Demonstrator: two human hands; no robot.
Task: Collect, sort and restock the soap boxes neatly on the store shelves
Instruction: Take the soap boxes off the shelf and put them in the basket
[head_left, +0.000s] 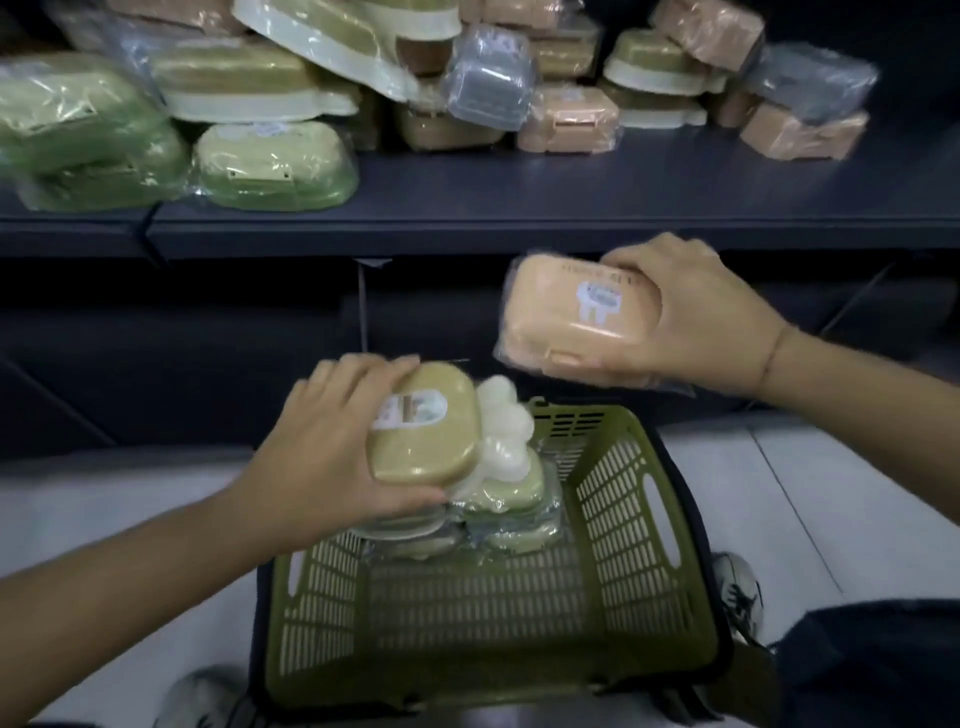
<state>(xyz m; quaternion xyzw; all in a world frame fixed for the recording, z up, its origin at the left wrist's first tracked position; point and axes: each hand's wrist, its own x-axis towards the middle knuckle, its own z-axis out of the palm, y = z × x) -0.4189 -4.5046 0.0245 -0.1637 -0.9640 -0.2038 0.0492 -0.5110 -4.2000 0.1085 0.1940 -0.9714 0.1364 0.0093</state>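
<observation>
Currently my left hand (332, 447) grips a tan soap box (421, 421): the fingers are curled over its far edge and the thumb is pressed along its near edge, so the hand is closed round the item. This box carries a white label (410, 410) on its lid and has a cream lobed base (501, 415) projecting on its right side. It is positioned directly above a stack of wrapped pale-green boxes (514, 493) in the far left corner of the green slatted basket (613, 519); I cannot tell whether it touches the stack. My right hand (696, 317) holds a peach soap box (571, 317) in clear wrap, fingers curled over the far side and thumb under the near side, clamped firmly on it. This box is held in the air, lid up, below the front edge of the dark shelf (571, 197) and beyond the basket's far rim, well apart from the tan box. On the shelf, stock is piled unevenly: green boxes (275, 166) at the left, a grey box (488, 88) near the middle, a peach box (569, 119) just beside it, and further peach and tan boxes leaning at the right. The basket stands on the pale floor (831, 493) between my two shoes, right shoe (740, 592) and left shoe (202, 696).
</observation>
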